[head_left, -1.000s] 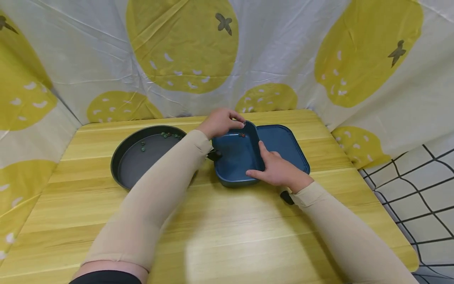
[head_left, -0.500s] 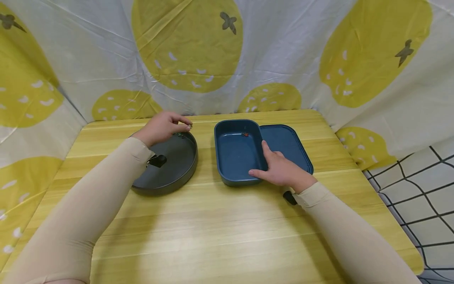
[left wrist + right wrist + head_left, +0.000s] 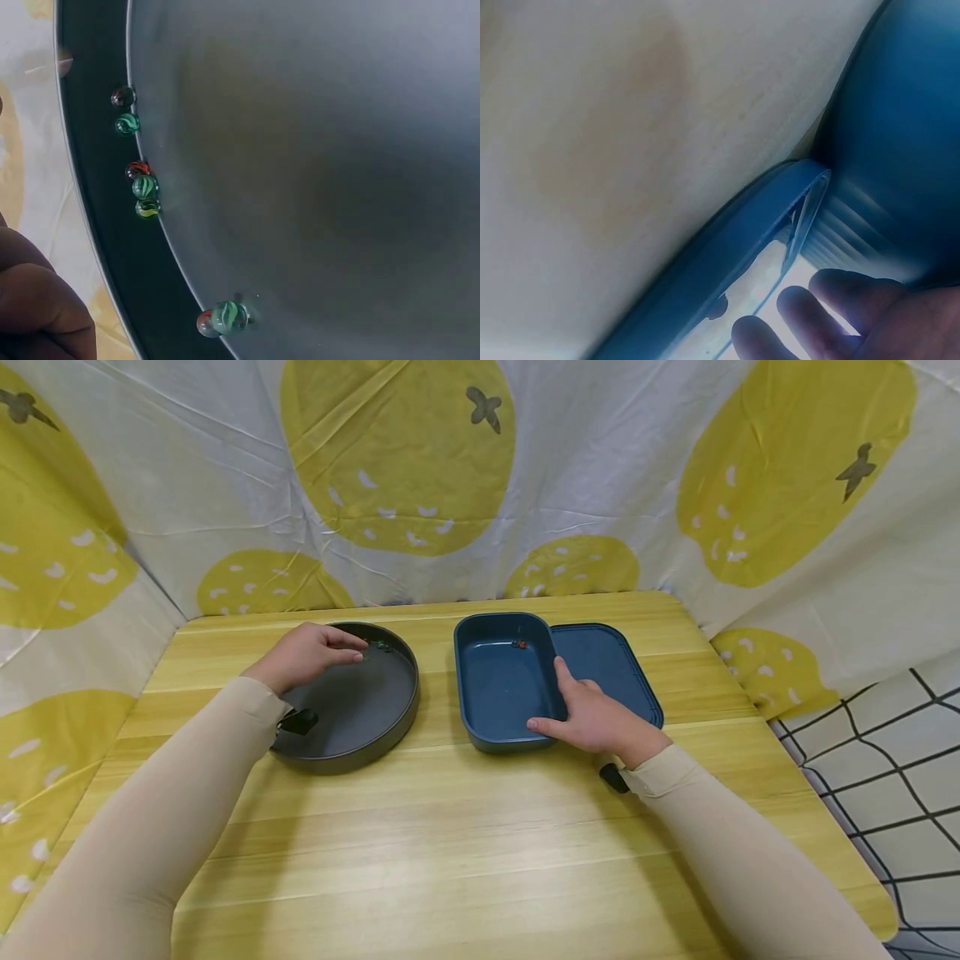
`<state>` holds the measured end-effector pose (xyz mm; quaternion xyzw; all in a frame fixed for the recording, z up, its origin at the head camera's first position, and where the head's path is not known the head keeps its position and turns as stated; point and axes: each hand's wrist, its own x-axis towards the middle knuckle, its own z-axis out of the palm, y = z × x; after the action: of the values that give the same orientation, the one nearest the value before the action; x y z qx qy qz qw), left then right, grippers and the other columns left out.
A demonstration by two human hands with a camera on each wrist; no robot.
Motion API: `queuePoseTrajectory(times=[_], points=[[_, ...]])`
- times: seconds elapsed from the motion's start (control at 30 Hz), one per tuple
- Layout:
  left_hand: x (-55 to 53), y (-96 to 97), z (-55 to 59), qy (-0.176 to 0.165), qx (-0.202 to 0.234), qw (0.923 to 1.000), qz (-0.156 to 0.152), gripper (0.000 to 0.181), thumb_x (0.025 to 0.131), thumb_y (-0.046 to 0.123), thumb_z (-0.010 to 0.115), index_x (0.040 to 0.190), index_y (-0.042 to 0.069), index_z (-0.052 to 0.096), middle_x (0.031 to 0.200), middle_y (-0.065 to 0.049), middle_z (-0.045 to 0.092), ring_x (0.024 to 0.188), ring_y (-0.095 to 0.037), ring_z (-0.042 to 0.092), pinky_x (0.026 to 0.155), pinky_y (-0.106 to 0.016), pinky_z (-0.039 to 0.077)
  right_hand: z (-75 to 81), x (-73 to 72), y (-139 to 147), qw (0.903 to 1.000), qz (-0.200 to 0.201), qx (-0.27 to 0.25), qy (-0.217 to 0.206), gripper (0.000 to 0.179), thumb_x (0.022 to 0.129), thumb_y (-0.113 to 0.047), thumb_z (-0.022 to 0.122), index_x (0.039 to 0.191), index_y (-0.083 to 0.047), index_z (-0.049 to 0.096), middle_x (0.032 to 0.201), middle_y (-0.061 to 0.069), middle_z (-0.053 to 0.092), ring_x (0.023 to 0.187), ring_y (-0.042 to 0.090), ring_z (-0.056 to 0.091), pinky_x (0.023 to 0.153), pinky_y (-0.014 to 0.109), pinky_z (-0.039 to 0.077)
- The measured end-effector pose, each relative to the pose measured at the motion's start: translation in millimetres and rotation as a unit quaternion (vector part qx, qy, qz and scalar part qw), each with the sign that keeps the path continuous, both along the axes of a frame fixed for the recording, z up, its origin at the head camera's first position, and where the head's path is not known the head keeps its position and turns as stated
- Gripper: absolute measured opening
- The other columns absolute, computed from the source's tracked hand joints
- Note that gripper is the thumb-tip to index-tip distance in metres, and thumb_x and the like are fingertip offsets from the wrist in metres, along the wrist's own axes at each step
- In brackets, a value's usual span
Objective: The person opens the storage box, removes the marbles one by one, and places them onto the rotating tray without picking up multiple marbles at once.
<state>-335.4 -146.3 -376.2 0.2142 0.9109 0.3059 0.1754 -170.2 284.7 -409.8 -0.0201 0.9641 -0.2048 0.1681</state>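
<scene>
My left hand is over the far-left part of a round dark grey cake pan, thumb and forefinger slightly apart with nothing showing between them. Several glass marbles lie along the pan's far wall. The left wrist view shows them with coloured swirls, a green one among them, and my fingers at the lower left. My right hand holds the near right corner of a blue lunch box, its thumb over the rim. A few marbles, one reddish, sit in the box's far right corner.
A flat blue lid lies right of the box, partly behind it. All stand on a wooden table, with a lemon-patterned curtain behind and a black wire grid at the right.
My left hand has moved left from over the lunch box to over the pan. A small marble at its fingertips half a second ago no longer shows. The right hand stays on the box.
</scene>
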Motion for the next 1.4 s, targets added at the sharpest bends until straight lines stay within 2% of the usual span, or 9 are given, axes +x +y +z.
queuePoseTrajectory(times=[0.17,0.3,0.5,0.63,0.8,0.97,1.17,1.4], points=[[-0.2,4.3,0.5,-0.002,0.001,1.0,-0.001,0.044,0.103,0.041,0.068,0.14,0.018,0.071,0.143,-0.009,0.068,0.139,-0.036,0.057,0.113,-0.06,0.045,-0.6,0.5,2,1.0,-0.001,-0.001,0.0,0.13,0.088,-0.085,0.057,0.169,-0.012,-0.014,0.174,0.027,0.014,0.157,0.051,0.024,0.119,0.065,0.038],[0.2,24.5,9.4,-0.009,0.023,0.9997,-0.004,0.043,0.103,0.045,0.068,0.14,0.022,0.07,0.143,-0.006,0.068,0.14,-0.031,0.057,0.115,-0.057,0.045,-0.6,1.4,3,1.0,-0.001,0.0,0.001,0.129,0.089,-0.085,0.057,0.168,-0.011,-0.014,0.174,0.027,0.014,0.157,0.052,0.024,0.119,0.066,0.038],[4.1,88.4,28.1,-0.005,0.045,0.9985,-0.032,0.039,0.104,0.043,0.066,0.139,0.025,0.071,0.152,-0.007,0.059,0.138,-0.03,0.057,0.111,-0.052,0.048,-2.2,2.3,6,1.0,-0.001,-0.002,0.001,0.129,0.089,-0.084,0.057,0.168,-0.012,-0.015,0.174,0.027,0.013,0.157,0.051,0.023,0.119,0.066,0.037],[5.3,135.7,29.7,-0.001,0.068,0.9964,-0.051,0.038,0.104,0.04,0.067,0.137,0.021,0.073,0.149,-0.007,0.063,0.139,-0.027,0.057,0.107,-0.046,0.05,-3.0,2.8,7,1.0,-0.004,-0.008,-0.002,0.128,0.09,-0.081,0.059,0.168,-0.012,-0.015,0.174,0.027,0.013,0.157,0.05,0.024,0.119,0.066,0.037],[0.8,184.5,21.8,-0.008,0.094,0.9942,-0.052,0.038,0.104,0.036,0.069,0.137,0.017,0.073,0.146,-0.006,0.065,0.138,-0.025,0.058,0.109,-0.044,0.051,-1.7,2.8,6,0.9999,-0.004,-0.011,-0.001,0.13,0.088,-0.085,0.058,0.168,-0.013,-0.014,0.174,0.028,0.015,0.157,0.051,0.026,0.119,0.066,0.037],[-1.2,217.1,16.8,-0.013,0.094,0.9948,-0.037,0.037,0.104,0.035,0.069,0.136,0.016,0.073,0.146,-0.007,0.065,0.136,-0.027,0.059,0.112,-0.044,0.05,-3.1,1.7,6,0.9999,-0.002,-0.012,0.001,0.129,0.088,-0.085,0.057,0.169,-0.013,-0.014,0.174,0.026,0.015,0.157,0.05,0.027,0.119,0.066,0.038],[-2.8,243.1,3.6,-0.011,0.075,0.997,-0.015,0.035,0.104,0.034,0.068,0.134,0.017,0.074,0.14,-0.008,0.069,0.133,-0.029,0.06,0.112,-0.045,0.051,-4.0,1.0,7,0.9998,0.005,-0.02,0.003,0.13,0.087,-0.088,0.054,0.168,-0.013,-0.014,0.177,0.021,0.01,0.158,0.05,0.022,0.12,0.066,0.036],[-4.5,260.0,-17.0,-0.034,0.066,0.9967,0.033,0.034,0.104,0.029,0.069,0.135,0.017,0.074,0.139,-0.006,0.07,0.13,-0.029,0.063,0.109,-0.045,0.053,-1.7,0.0,4,0.9995,0.008,-0.028,0.009,0.129,0.088,-0.086,0.056,0.168,-0.014,-0.014,0.177,0.018,0.009,0.159,0.049,0.021,0.121,0.065,0.035]])
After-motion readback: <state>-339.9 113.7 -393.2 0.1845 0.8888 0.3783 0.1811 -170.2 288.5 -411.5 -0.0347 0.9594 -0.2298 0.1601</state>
